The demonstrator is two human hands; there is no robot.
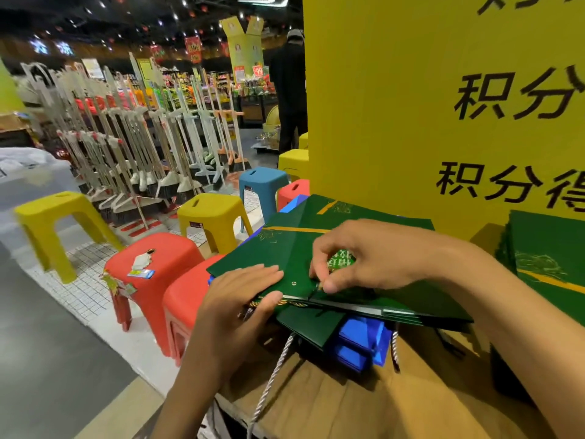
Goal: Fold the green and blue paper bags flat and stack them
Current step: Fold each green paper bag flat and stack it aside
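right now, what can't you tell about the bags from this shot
Head view only:
- How many blue bags lie in the pile: the top green bag and those under it cover most.
- Whether the right hand pinches cord or paper at that bag's near edge: its own fingers hide it.
- How far the green stack at right extends: cut off by the frame edge.

Top bag (285, 248) lies flat on a stack of bags (361, 340) on the worktop (348, 407), left hand (240, 299) on its near left corner, right hand (364, 251) at its middle. Second stack (544, 267) sits right, sign board (443, 106) behind both. Stools (152, 264) stand left, brooms (133, 147) behind them.
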